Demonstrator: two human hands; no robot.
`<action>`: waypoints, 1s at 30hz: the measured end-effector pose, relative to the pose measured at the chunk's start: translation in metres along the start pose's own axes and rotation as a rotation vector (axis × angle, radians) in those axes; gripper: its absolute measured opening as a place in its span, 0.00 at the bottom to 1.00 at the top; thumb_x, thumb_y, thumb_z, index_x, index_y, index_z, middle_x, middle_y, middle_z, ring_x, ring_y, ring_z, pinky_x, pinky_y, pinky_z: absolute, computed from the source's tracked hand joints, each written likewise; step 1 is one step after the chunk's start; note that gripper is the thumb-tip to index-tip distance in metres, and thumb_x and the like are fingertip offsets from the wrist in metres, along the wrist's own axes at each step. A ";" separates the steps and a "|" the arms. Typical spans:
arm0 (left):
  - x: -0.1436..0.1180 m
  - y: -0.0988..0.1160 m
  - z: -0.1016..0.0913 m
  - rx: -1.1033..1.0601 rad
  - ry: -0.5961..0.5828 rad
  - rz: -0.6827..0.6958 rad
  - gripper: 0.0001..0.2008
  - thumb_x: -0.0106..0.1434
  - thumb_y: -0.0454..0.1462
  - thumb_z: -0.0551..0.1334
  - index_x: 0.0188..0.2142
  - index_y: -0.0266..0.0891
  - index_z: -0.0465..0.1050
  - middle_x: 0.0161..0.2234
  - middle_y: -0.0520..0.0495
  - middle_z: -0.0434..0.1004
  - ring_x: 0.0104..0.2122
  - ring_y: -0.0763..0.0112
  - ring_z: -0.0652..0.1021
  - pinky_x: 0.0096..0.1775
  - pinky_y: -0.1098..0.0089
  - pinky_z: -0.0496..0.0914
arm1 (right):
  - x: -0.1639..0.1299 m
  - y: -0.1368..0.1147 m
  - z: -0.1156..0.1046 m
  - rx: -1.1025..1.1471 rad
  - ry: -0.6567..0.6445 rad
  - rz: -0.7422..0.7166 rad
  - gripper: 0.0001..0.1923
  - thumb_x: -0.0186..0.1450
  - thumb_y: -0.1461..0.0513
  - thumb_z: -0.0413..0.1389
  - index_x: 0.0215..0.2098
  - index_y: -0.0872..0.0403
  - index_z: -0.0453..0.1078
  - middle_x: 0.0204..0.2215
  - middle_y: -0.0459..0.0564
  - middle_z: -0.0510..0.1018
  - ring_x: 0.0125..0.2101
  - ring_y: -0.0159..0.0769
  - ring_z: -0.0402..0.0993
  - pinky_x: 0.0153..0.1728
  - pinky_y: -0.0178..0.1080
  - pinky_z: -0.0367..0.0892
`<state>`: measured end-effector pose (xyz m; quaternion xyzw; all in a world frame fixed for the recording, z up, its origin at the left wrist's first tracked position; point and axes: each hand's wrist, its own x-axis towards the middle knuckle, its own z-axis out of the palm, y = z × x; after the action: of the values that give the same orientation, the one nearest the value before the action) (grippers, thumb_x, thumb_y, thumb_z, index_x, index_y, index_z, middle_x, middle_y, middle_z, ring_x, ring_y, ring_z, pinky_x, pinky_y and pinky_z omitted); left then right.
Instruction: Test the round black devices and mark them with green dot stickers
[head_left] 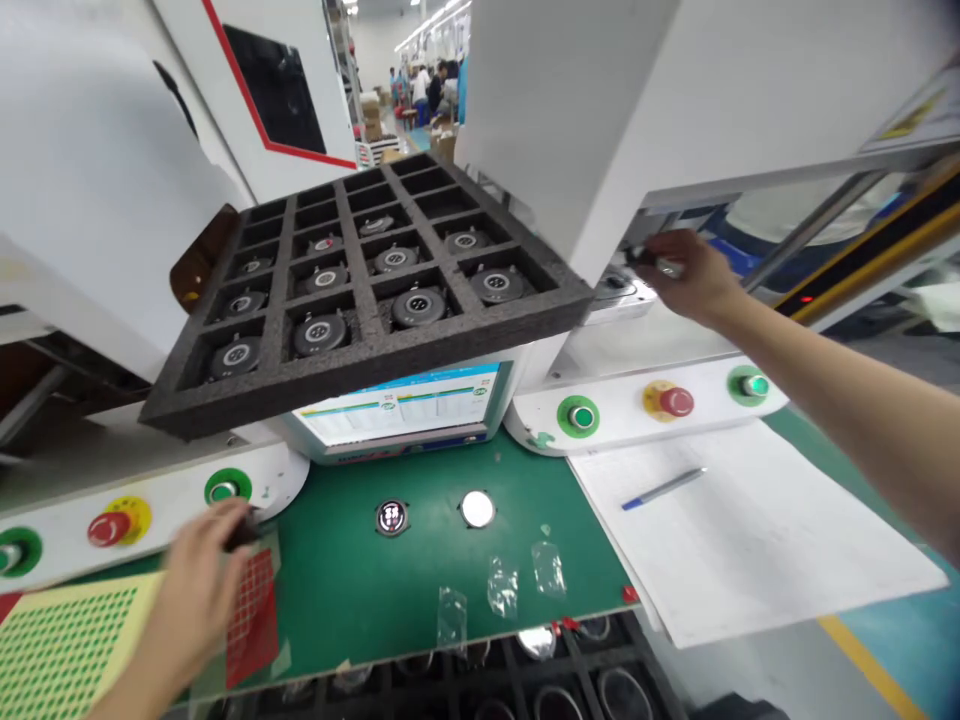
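Observation:
My right hand [690, 272] reaches far right into the machine opening and pinches a small round metal part [660, 263] above a fixture [616, 287]. My left hand [201, 580] hovers low at the left over a red sticker sheet [255, 605], fingers closed on a small dark piece [244, 535]. On the green mat [360, 590] lie two round parts, one dark-faced [391, 516] and one shiny [478, 508]. A black foam tray [360, 360] holding several round parts rests tilted above the touchscreen [401, 408].
Control panels with green buttons [580, 416] and red stop buttons [676, 401] flank the screen. A paper sheet [750, 540] with a blue pen [664, 488] lies at right. Clear film scraps [502, 585] sit at the mat's front edge. A green dot sheet [60, 650] lies far left. Another tray [525, 680] sits below.

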<state>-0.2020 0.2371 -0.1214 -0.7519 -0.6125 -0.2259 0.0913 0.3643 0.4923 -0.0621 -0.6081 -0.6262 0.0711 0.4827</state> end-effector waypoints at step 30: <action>0.125 -0.124 -0.057 0.005 0.162 -0.462 0.23 0.61 0.38 0.66 0.51 0.23 0.70 0.47 0.42 0.81 0.43 0.66 0.79 0.48 0.58 0.73 | -0.270 -0.091 0.086 -0.215 -0.581 -0.592 0.11 0.71 0.56 0.46 0.44 0.52 0.65 0.34 0.52 0.80 0.32 0.42 0.80 0.27 0.39 0.75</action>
<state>-0.3161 0.3521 -0.0319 -0.5711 -0.7594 -0.2989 0.0880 0.1870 0.2883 -0.1855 -0.4038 -0.8875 0.0321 0.2197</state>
